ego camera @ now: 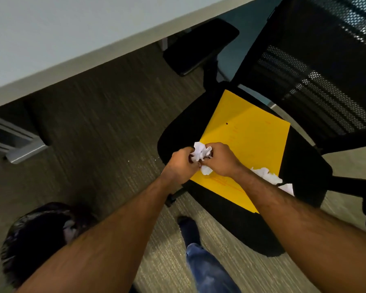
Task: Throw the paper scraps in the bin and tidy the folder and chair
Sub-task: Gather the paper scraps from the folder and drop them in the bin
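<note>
A yellow folder [245, 140] lies flat on the seat of a black office chair [300, 166]. Over its near corner my left hand [181, 160] and my right hand [222, 158] are closed together around a crumpled white paper ball [201, 153]; another bit of scrap [206, 170] sticks out under my right hand. More crumpled paper scraps [266, 175] rest on the folder's right edge, partly hidden by my right forearm. A bin lined with a black bag [36, 233] stands on the floor at the lower left, partly behind my left forearm.
A white desk [61, 39] runs across the upper left, with its grey leg [17, 149] at the left. The chair's armrest [201, 45] sits under the desk edge, and its mesh back [321, 66] fills the upper right. My jeans-clad leg [203, 263] stands on striped carpet.
</note>
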Demonstrator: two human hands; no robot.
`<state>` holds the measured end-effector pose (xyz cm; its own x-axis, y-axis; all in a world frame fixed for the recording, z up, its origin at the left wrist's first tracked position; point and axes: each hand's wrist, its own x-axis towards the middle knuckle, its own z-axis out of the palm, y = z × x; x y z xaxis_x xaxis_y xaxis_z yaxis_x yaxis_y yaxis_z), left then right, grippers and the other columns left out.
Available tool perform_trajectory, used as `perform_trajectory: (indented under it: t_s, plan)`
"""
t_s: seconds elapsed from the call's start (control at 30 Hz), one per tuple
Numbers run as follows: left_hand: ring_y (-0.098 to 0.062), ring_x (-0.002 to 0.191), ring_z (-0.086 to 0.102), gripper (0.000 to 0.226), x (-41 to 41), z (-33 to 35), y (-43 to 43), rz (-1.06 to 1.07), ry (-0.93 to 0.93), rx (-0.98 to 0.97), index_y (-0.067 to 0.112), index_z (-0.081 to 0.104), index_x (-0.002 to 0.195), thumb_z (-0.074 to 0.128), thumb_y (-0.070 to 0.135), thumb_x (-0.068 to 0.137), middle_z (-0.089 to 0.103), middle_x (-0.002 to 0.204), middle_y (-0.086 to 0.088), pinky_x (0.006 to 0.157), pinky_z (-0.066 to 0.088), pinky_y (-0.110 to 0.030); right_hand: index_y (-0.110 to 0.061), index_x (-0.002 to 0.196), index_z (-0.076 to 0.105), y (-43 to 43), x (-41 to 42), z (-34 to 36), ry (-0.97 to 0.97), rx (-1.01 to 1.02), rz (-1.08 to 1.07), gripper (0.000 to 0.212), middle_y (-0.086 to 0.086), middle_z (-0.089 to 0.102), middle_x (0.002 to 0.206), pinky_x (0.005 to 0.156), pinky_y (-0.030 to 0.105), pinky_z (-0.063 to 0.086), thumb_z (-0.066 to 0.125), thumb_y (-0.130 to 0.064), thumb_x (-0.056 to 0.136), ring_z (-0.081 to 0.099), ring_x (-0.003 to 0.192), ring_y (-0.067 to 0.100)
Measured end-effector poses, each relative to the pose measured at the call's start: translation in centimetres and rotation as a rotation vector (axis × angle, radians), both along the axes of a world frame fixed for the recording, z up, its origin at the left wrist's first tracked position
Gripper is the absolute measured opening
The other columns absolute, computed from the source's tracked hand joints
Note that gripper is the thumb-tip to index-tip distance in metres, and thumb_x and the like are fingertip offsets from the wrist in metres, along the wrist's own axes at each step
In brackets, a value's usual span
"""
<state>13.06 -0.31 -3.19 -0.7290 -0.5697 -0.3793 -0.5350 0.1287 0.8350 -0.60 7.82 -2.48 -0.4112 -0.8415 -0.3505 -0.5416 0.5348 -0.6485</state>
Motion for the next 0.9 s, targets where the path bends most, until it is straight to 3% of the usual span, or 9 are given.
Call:
perform_trajectory:
  t_s: [0.13,0.23,0.37,0.47,0.53,0.63,0.73,0.83,0.9]
  plan:
    - [-0.009,0.065,0.055,0.011,3.7,-0.2,-1.4,0.064,0.006,-0.022,0.015,0.056,0.085,0.065,0.012,0.081,0.06,0.071,0.006,0.049,0.037,-0.008,0.0,0.076,0.064,-2.4,3.1,0.2,-0.003,0.019,0.053,0.009,0.012,0.068,0.075,0.056,0.028,0.038,0.072,-0.004,0.075,0.057,0.069,0.02]
    - [-0.013,0.068,0.061,0.012,7.2,-0.6,-2.4,0.146,-0.032,-0.016,0.007,0.06,0.089,0.066,0.012,0.079,0.067,0.077,-0.001,0.056,0.048,-0.02,-0.012,0.069,0.059,-4.4,6.4,0.1,-0.008,0.042,0.111,0.016,0.002,0.063,0.068,0.048,0.014,0.033,0.072,-0.003,0.073,0.056,0.066,0.017]
    - [-0.009,0.067,0.064,0.014,12.9,-1.2,-3.1,0.244,-0.039,0.04,0.018,0.062,0.088,0.066,0.01,0.077,0.066,0.073,0.007,0.052,0.044,-0.008,-0.011,0.071,0.062,-6.7,11.9,-0.4,-0.001,0.098,0.185,0.011,0.002,0.063,0.071,0.047,0.013,0.032,0.073,-0.007,0.073,0.058,0.069,0.014]
    - [-0.012,0.075,0.07,0.017,17.8,-1.9,-3.2,0.333,-0.047,0.111,0.024,0.059,0.09,0.063,0.012,0.079,0.07,0.078,0.006,0.067,0.054,-0.024,-0.008,0.073,0.065,-8.0,16.7,-1.0,-0.001,0.144,0.245,0.009,0.002,0.063,0.07,0.055,0.024,0.035,0.073,-0.012,0.075,0.062,0.071,0.017]
    - [-0.015,0.079,0.071,0.016,21.8,-2.6,-3.1,0.406,-0.068,0.121,0.026,0.057,0.092,0.063,0.016,0.081,0.07,0.081,0.006,0.072,0.056,-0.032,-0.006,0.073,0.066,-8.7,20.6,-1.6,0.004,0.164,0.292,0.012,0.008,0.067,0.071,0.056,0.024,0.034,0.072,-0.016,0.076,0.063,0.071,0.019]
    - [-0.021,0.086,0.072,0.015,26.8,-3.3,-2.7,0.533,-0.046,0.179,0.019,0.058,0.096,0.064,0.012,0.085,0.071,0.089,-0.005,0.082,0.058,-0.04,-0.004,0.089,0.07,-9.3,25.7,-2.7,-0.03,0.171,0.354,0.016,0.013,0.074,0.089,0.061,0.023,0.039,0.071,-0.017,0.08,0.069,0.084,0.026]
    - [-0.012,0.075,0.071,0.014,33.0,-4.0,-2.2,0.682,-0.024,0.223,0.02,0.059,0.081,0.066,0.008,0.084,0.07,0.08,-0.003,0.073,0.06,-0.034,-0.003,0.091,0.07,-10.4,32.4,-3.3,-0.064,0.153,0.44,0.015,0.015,0.074,0.093,0.063,0.023,0.04,0.069,-0.014,0.081,0.068,0.083,0.025]
    - [-0.02,0.072,0.071,0.008,39.0,-4.9,-1.8,0.817,-0.079,0.24,0.017,0.062,0.079,0.068,0.021,0.075,0.073,0.078,-0.011,0.071,0.059,-0.044,-0.004,0.081,0.071,-11.6,38.5,-4.5,-0.091,0.171,0.492,0.012,0.017,0.074,0.085,0.056,0.017,0.039,0.066,-0.014,0.08,0.07,0.079,0.025]
    - [-0.028,0.083,0.072,0.008,42.4,-5.9,-1.8,0.899,-0.045,0.315,0.013,0.066,0.087,0.069,0.016,0.08,0.073,0.088,-0.018,0.079,0.059,-0.05,-0.003,0.082,0.072,-12.4,42.0,-5.5,-0.1,0.207,0.549,0.013,0.019,0.074,0.087,0.058,0.02,0.042,0.064,-0.014,0.082,0.07,0.085,0.029]
